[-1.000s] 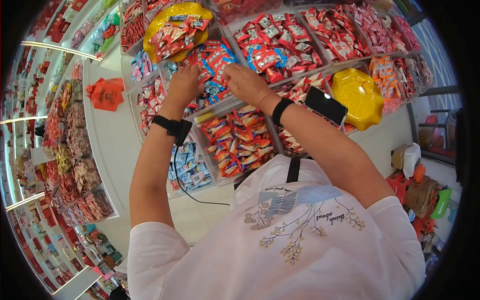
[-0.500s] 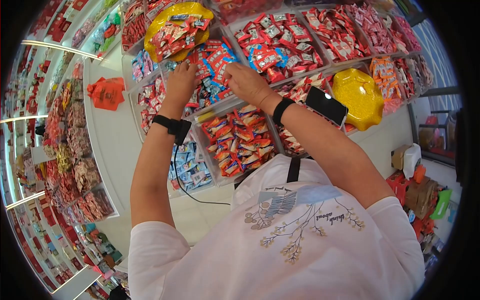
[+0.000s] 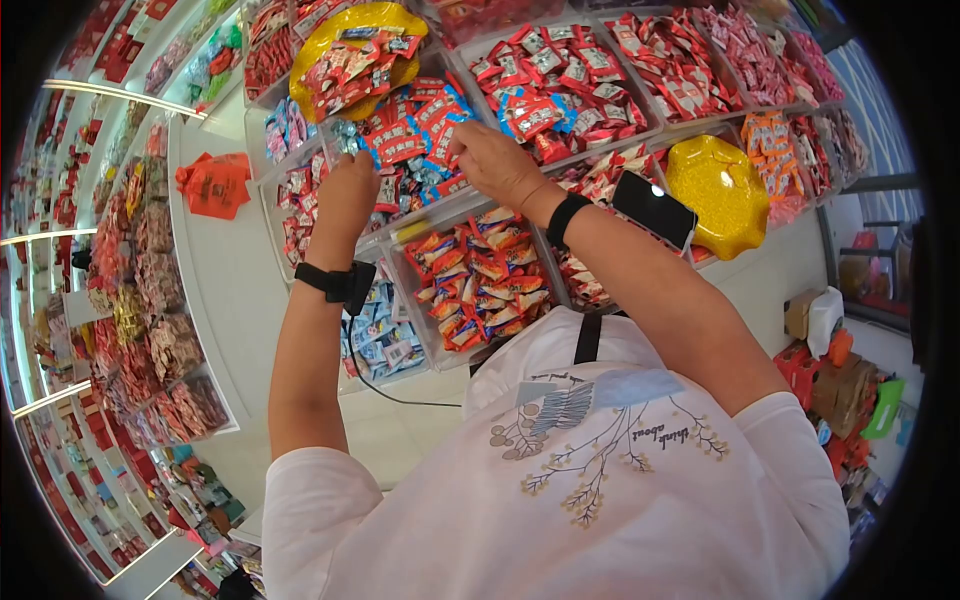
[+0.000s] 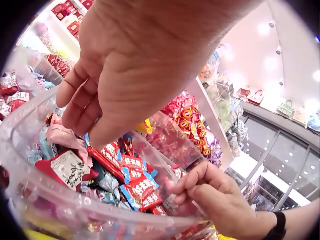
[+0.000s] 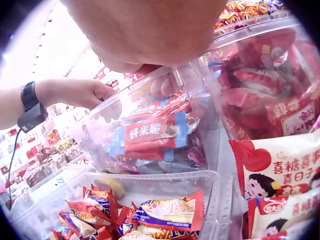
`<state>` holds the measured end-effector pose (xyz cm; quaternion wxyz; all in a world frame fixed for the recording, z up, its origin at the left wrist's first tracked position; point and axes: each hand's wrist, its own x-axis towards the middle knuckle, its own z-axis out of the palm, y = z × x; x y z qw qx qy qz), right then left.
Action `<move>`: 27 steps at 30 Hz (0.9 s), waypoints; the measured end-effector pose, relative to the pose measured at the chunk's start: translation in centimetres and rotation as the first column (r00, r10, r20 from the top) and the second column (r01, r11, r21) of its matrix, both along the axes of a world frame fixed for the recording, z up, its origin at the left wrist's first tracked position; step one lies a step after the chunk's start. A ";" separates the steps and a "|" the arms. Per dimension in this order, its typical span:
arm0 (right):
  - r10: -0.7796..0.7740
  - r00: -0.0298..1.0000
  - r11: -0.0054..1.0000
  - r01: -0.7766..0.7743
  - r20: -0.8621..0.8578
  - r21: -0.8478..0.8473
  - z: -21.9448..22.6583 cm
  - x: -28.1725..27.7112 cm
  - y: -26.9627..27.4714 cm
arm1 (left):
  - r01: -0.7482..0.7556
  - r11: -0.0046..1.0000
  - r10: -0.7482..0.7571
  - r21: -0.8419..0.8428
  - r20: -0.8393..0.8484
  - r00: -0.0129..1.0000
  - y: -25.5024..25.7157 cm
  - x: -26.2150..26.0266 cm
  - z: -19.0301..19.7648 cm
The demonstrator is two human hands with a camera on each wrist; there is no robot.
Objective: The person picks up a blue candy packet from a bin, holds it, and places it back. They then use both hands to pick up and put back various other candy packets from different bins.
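Observation:
My left hand (image 3: 348,195) is bent down over a clear plastic bin of mixed wrapped sweets. In the left wrist view its fingertips and thumb reach a pink wrapper (image 4: 65,135) beside red-and-blue rice cracker packets (image 4: 137,190); I cannot tell whether they pinch it. Several of these packets (image 3: 400,143) lie in the bin between my hands. My right hand (image 3: 495,165) hangs over the bin's right side, fingers loosely curled, with nothing seen in them. From the left wrist, this right hand (image 4: 215,197) shows thumb and forefinger close together near the bin rim (image 4: 165,217).
A yellow dish (image 3: 410,75) heaped with sweets stands behind the bin. Another yellow dish (image 3: 715,195) and a phone (image 3: 652,212) lie on the bins at right. Orange packets (image 3: 480,285) fill the nearer bin. A red bag (image 3: 215,185) rests on the counter at left.
My left hand has drawn back toward me and slightly left, off the rice cracker packets, which now show more fully. My right hand has hardly moved.

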<state>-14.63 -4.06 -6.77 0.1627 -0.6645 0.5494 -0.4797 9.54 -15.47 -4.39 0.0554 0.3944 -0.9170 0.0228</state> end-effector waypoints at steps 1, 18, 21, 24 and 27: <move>0.002 1.000 1.000 -0.002 0.001 0.003 0.0 0.0 0.0 | 0.010 1.000 -0.009 -0.012 0.046 0.999 -0.1 -0.1 -0.2; -0.036 0.997 0.999 0.037 0.066 -0.010 -0.2 -0.3 0.1 | 0.052 0.979 -0.038 0.199 -0.070 0.997 0.6 -1.2 1.2; -0.056 0.991 0.998 0.059 0.119 -0.025 -0.5 -0.2 -0.3 | 0.138 0.899 -0.053 0.416 -0.209 0.976 2.4 -2.9 2.6; -0.087 0.990 0.993 0.095 0.109 -0.071 -0.7 -0.4 -0.3 | 0.255 0.820 -0.138 0.513 -0.255 0.957 2.4 -3.7 1.1; -0.138 0.987 0.985 0.145 0.080 -0.097 -0.4 -0.5 -0.3 | 0.246 0.781 -0.154 0.574 -0.205 0.967 2.0 -4.1 0.5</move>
